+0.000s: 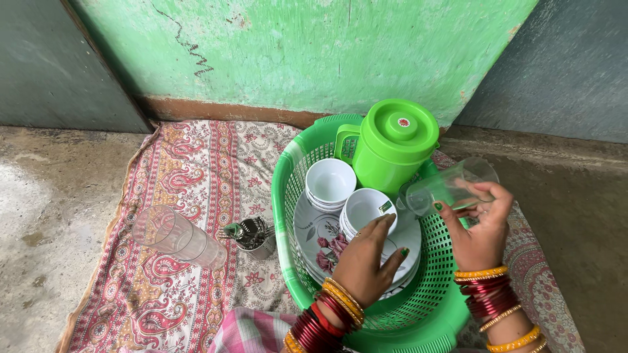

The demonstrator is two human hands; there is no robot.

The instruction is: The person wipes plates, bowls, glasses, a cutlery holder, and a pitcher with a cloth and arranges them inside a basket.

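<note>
While the right hand (481,235) grips a clear glass (448,186), the left hand (366,258) rests unclenched on white bowls (363,208) below it.

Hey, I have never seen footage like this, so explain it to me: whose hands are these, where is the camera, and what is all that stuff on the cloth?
One camera, worn on a person's head, looks down at their own two bare hands. The right hand holds a clear glass tilted on its side. The left hand rests on a stack of white bowls inside a green basket. The basket also holds flowered plates, more white bowls and a green lidded jug. On the patterned cloth beside it lie stacked clear glasses and a small metal holder.
</note>
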